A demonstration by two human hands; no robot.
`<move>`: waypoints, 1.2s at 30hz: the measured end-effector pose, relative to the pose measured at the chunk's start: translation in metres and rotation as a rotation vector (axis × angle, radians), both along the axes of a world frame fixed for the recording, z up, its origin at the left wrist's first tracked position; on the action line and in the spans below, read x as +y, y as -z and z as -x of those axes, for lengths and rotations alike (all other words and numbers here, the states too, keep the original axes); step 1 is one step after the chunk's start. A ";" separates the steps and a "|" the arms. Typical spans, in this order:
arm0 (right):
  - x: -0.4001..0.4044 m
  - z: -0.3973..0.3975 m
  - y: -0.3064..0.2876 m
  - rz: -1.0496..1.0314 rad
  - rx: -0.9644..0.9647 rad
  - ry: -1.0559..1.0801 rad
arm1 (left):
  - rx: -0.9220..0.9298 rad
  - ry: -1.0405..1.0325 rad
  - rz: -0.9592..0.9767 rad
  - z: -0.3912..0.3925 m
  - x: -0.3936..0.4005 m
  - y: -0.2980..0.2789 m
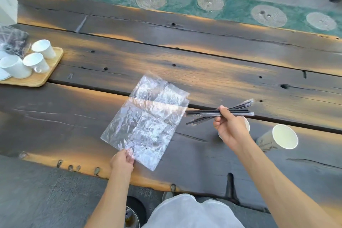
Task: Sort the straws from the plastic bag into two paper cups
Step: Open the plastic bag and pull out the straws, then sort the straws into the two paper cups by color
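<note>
A clear, crinkled plastic bag (148,118) hangs flat above the dark wooden table (203,61). My left hand (122,160) pinches its near corner. My right hand (230,128) grips a fanned bundle of thin black straws (203,114) just right of the bag's open end, held roughly level. One white paper cup (282,137) stands on the table to the right of that hand. A second paper cup (247,125) is mostly hidden behind my right hand; only its rim edge shows.
At the far left a light wooden tray (50,72) carries white cups and mugs (39,62), with a crumpled bag of dark items (11,42) behind. The table's near edge runs just in front of my lap. A bottle (130,217) stands on the floor below.
</note>
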State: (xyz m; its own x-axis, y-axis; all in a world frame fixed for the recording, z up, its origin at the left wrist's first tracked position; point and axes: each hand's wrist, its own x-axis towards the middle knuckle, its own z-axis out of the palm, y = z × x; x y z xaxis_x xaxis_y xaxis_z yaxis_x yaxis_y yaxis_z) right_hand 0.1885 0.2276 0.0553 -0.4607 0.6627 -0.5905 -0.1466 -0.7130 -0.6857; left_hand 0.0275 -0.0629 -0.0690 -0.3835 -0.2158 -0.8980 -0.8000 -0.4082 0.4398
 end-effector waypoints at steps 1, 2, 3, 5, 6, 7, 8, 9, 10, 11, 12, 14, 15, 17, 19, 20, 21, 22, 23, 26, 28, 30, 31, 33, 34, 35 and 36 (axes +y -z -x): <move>-0.004 0.000 0.002 0.006 -0.006 -0.023 | -0.017 0.032 0.028 -0.002 -0.001 0.000; -0.007 -0.001 0.005 0.011 -0.011 -0.046 | -0.018 0.067 0.039 -0.004 -0.001 -0.002; -0.010 -0.002 0.007 0.015 -0.015 -0.071 | -0.005 0.056 0.012 -0.006 -0.001 0.001; -0.015 -0.004 0.010 0.022 -0.025 -0.114 | -0.028 -0.019 0.018 -0.007 -0.006 0.009; -0.018 -0.004 0.012 0.027 -0.032 -0.127 | 0.012 0.039 0.071 -0.011 -0.004 0.009; -0.020 -0.005 0.013 0.032 -0.040 -0.136 | 0.054 0.126 0.239 -0.016 -0.001 0.007; -0.022 -0.006 0.014 0.035 -0.048 -0.142 | 0.052 0.157 0.289 -0.020 0.003 0.000; -0.023 -0.006 0.015 0.039 -0.053 -0.147 | 0.061 0.166 0.279 -0.022 0.006 -0.007; -0.024 -0.006 0.016 0.044 -0.057 -0.152 | 0.050 0.127 0.278 -0.024 0.009 -0.015; -0.024 -0.007 0.017 0.050 -0.060 -0.160 | 0.044 0.090 0.264 -0.027 0.011 -0.017; -0.025 -0.007 0.018 0.055 -0.064 -0.170 | 0.048 0.101 0.202 -0.028 0.010 -0.010; -0.025 -0.009 0.022 0.060 -0.082 -0.210 | 0.057 0.085 0.106 -0.032 0.011 -0.003; -0.025 -0.009 0.025 0.059 -0.098 -0.242 | 0.076 0.055 0.064 -0.035 0.008 -0.001; -0.025 -0.008 0.031 0.050 -0.156 -0.331 | 0.108 -0.031 -0.023 -0.036 0.008 -0.007; -0.027 -0.002 0.041 0.034 -0.228 -0.431 | 0.047 -0.166 -0.140 -0.032 0.011 -0.007; -0.028 0.001 0.047 0.023 -0.263 -0.474 | 0.030 -0.152 -0.112 -0.032 0.012 -0.008; -0.029 0.005 0.053 0.012 -0.298 -0.515 | 0.024 -0.116 -0.093 -0.033 0.013 -0.008; -0.030 0.010 0.059 -0.002 -0.331 -0.549 | 0.045 -0.077 -0.066 -0.034 0.011 -0.005; -0.032 0.014 0.067 -0.017 -0.368 -0.579 | 0.025 -0.059 -0.036 -0.033 0.011 -0.005; -0.036 0.025 0.089 -0.123 -0.528 -0.688 | -0.033 -0.001 0.117 -0.033 0.012 0.001; -0.036 0.031 0.104 -0.234 -0.677 -0.796 | -0.048 0.203 0.249 -0.038 0.010 0.005; -0.037 0.035 0.114 -0.320 -0.784 -0.875 | -0.015 0.230 0.390 -0.044 0.007 0.010; -0.038 0.037 0.119 -0.347 -0.814 -0.896 | -0.014 0.189 0.377 -0.045 0.007 0.014; -0.039 0.041 0.124 -0.394 -0.854 -0.919 | 0.059 0.277 0.441 -0.047 0.017 0.011; -0.039 0.042 0.127 -0.430 -0.869 -0.928 | 0.099 0.284 0.494 -0.046 0.024 0.009; -0.040 0.042 0.128 -0.475 -0.885 -0.930 | 0.162 0.303 0.529 -0.045 0.032 0.001; -0.040 0.042 0.131 -0.516 -0.897 -0.922 | 0.228 0.392 0.541 -0.045 0.039 -0.005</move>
